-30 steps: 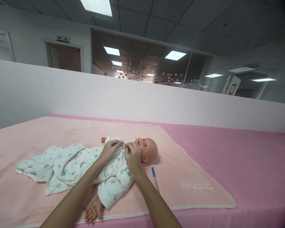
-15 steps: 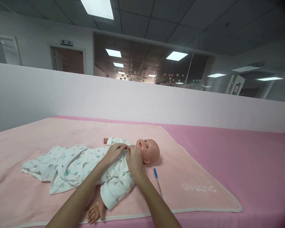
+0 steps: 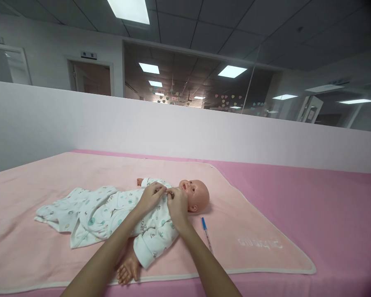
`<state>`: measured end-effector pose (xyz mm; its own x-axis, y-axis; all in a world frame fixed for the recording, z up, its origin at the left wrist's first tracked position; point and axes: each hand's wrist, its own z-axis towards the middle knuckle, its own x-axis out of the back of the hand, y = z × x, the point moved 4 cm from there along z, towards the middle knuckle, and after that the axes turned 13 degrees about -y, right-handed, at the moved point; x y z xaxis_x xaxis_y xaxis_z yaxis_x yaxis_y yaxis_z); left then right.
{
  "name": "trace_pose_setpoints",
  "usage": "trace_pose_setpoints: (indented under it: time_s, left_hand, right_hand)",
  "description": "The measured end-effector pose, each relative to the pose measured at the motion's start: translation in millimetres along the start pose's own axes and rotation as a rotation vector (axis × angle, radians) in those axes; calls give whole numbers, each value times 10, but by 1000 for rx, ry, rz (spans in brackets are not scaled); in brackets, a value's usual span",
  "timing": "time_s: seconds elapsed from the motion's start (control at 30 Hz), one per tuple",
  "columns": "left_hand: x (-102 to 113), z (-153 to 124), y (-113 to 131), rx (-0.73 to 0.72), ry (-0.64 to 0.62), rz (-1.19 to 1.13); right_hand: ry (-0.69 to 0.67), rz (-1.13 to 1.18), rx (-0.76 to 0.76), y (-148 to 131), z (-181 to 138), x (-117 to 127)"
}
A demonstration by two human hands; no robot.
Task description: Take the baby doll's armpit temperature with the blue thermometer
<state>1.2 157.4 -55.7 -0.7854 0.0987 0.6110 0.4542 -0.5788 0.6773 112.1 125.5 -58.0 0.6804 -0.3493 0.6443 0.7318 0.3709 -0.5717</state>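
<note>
A baby doll [image 3: 200, 197] lies on its back, head to the right, dressed in a white printed baby romper [image 3: 102, 212]. At the front of the neckline, below the doll's chin, my left hand [image 3: 152, 197] pinches the cloth with bent fingers. My right hand [image 3: 177, 205] is closed on the romper right beside it, the fingertips of both hands nearly meeting. The exact bit of fabric or fastening between them is too small to make out. One doll hand [image 3: 129, 267] sticks out of the near sleeve, under my left forearm.
A pink blanket [image 3: 247, 222] with a pale border lies under the doll, over a darker pink surface [image 3: 336, 214]. A pen with a blue cap [image 3: 204, 224] rests near the doll's head, beside my right forearm. A white partition [image 3: 204, 132] runs along the back.
Both hands stay at the romper's neckline, with small shifts of the fingers. The right fingers now look more curled. The whole view has shifted slightly.
</note>
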Motion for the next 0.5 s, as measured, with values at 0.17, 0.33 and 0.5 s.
trace_pose_setpoints:
  time_s: [0.17,0.33,0.5]
  left_hand:
    - [-14,14,-8,-15,-90,-126]
    - [3,19,17,-31,-115,-158]
    - [19,29,27,-18,-128,-130]
  right_hand:
    - [91,129,17,18,10,28]
    - [102,216,-29,37,1,31]
    - [86,290,-83,51,-16,25]
